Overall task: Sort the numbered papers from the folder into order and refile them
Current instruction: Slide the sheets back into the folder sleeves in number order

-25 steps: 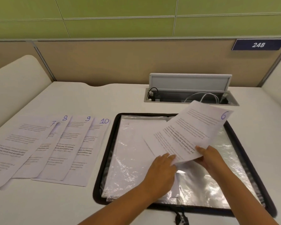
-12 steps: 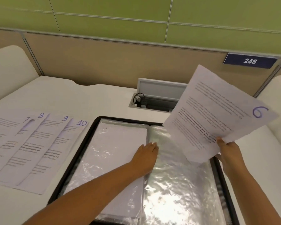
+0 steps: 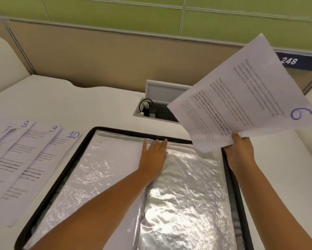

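Gripping paper 6 above the folder

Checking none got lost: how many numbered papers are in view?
5: sheets 7, 8, 9 and 10 fanned left of the folder; sheet 6 in the right hand. Others may be hidden.

Bright, even light from overhead, and strong white glare breaks across the crinkled plastic sleeves near the bottom edge. Shadows stay soft and faint on the white desk. Wide-angle bend curves the partition rail up top. Print on the sheets at left smears with blur, the lifted sheet only slightly soft
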